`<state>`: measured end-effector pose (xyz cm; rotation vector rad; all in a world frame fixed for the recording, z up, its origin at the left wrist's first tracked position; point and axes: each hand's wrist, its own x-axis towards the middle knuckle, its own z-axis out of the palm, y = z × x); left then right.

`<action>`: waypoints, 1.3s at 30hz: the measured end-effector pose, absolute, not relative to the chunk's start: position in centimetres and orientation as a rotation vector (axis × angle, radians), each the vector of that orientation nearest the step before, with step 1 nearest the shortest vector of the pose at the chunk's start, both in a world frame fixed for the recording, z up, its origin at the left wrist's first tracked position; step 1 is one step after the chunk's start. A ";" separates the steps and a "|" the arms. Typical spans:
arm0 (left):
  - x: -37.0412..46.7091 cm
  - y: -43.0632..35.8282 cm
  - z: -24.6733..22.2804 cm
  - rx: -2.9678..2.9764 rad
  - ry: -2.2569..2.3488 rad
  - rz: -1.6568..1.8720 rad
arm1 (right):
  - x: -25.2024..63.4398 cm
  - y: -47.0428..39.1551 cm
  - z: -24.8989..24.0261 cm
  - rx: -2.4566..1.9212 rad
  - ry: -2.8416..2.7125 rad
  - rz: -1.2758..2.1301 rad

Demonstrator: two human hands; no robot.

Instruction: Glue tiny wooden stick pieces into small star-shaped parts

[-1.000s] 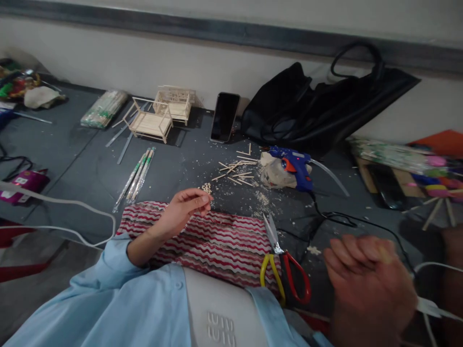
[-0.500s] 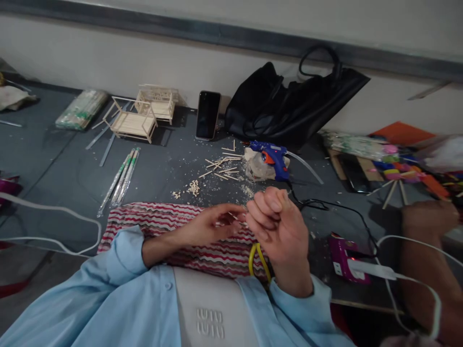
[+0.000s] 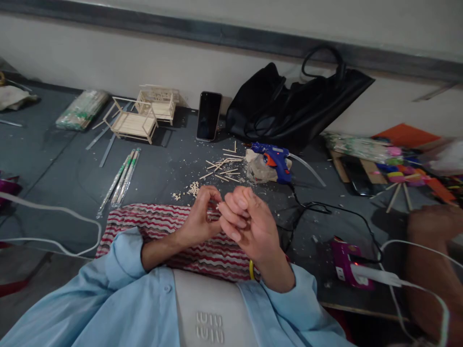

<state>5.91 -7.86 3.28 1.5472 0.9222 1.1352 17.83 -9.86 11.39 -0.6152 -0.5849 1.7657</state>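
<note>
Over the striped cloth (image 3: 141, 219), my two hands meet. My left hand (image 3: 198, 217) is curled, its fingertips up against the fingers of the other hand; a tiny pale speck shows there, too small to name. My right hand (image 3: 255, 224) is closed, palm side up, thumb pressed to the bent fingers; whatever it holds is hidden. Just beyond lie a small heap of cut wooden bits (image 3: 192, 189) and several short thin wooden sticks (image 3: 226, 166). A blue glue gun (image 3: 273, 159) rests on a plastic-wrapped lump to their right.
Two small stick-built furniture models (image 3: 133, 126) stand at back left, near wrapped stick bundles (image 3: 121, 180). A phone (image 3: 209, 115) leans by a black bag (image 3: 285, 106). Cables run to a purple power box (image 3: 349, 265) on the right. Another person's arm (image 3: 432, 241) rests at far right.
My right hand has moved left and slightly down towards my left hand. My left fingers have bent upward and now meet the right fingertips.
</note>
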 end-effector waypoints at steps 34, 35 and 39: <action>-0.9 -5.7 3.5 0.559 0.833 0.671 | 17.3 -7.4 5.3 -1.477 -1.805 0.960; -1.0 -5.8 3.4 0.649 0.907 0.703 | 17.5 -7.3 5.2 -1.517 -1.747 1.018; -1.0 -5.8 3.5 1.030 1.095 0.917 | 18.2 -6.9 5.0 -1.549 -1.592 1.225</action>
